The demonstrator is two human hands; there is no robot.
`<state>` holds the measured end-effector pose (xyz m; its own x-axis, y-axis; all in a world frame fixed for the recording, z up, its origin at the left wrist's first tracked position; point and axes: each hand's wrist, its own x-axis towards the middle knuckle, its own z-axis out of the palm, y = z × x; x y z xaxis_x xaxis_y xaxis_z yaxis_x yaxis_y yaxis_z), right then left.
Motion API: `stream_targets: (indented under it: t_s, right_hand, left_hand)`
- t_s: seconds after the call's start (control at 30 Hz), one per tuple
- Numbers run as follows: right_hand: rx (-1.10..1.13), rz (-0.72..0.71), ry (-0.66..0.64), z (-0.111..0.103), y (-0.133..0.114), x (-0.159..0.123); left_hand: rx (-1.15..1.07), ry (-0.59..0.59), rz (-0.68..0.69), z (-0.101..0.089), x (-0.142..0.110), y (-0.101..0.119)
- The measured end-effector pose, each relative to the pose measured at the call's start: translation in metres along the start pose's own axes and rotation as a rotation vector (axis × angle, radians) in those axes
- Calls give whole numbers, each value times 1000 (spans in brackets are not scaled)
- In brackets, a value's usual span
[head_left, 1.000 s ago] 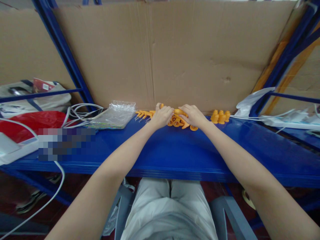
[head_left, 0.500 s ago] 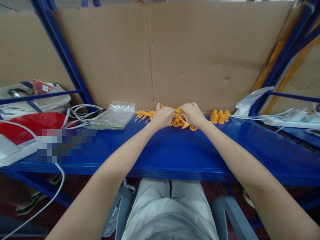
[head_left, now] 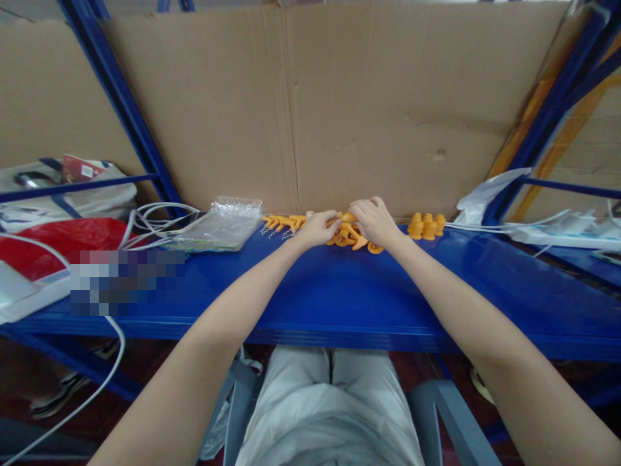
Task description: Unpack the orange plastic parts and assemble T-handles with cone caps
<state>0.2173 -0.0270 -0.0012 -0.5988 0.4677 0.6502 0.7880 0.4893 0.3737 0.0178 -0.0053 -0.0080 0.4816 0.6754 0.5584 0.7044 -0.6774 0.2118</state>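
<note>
At the back of the blue table [head_left: 320,291], my left hand [head_left: 317,229] and my right hand [head_left: 374,221] meet around a small orange plastic piece [head_left: 345,217]. Fingers of both hands are closed on it and hide most of its shape. Just below my hands lies a heap of orange parts [head_left: 343,237], some round with a hole. An orange disc [head_left: 375,248] rests by my right wrist. Left of my left hand, several orange-handled corkscrews [head_left: 279,224] lie in a row with their metal spirals toward me.
Several orange hollow bodies [head_left: 427,226] stand upright at the right. A stack in clear plastic wrap [head_left: 218,226] lies at the left, near white cables [head_left: 162,213] and a red bag [head_left: 72,236]. Cardboard [head_left: 363,116] rises behind the table. A power strip [head_left: 563,236] is far right.
My left hand has turned and lowered slightly, its thumb now beside the orange piece. My right hand's fingers have shifted a little on it. The loose parts look unmoved.
</note>
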Motion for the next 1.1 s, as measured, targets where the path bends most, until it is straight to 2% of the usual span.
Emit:
stream_targets:
  t_s: [0.27,0.33,0.6,0.7,0.8,0.9,1.0,1.1]
  right_hand:
    - [21,-33,-141,4,-4,-3]
    - [8,-29,-164,6,-5,-2]
    - [-40,5,-120,1,-6,2]
    - [-43,-2,-68,1,-6,2]
    - [-41,14,-16,1,-2,0]
    - [-56,112,-6,0,11,-7]
    - [-80,293,11,2,32,-18]
    - [-71,506,103,7,58,-34]
  left_hand:
    - [213,18,198,0,-9,-6]
    - [246,4,212,-1,-10,-5]
    - [133,28,49,5,-3,-1]
    - [-17,13,-17,8,3,-3]
    - [-246,-61,-85,9,8,-8]
    - [-426,-99,-151,7,9,-16]
    - [-487,-33,-222,6,8,-28]
    - [-502,57,-269,5,7,-44]
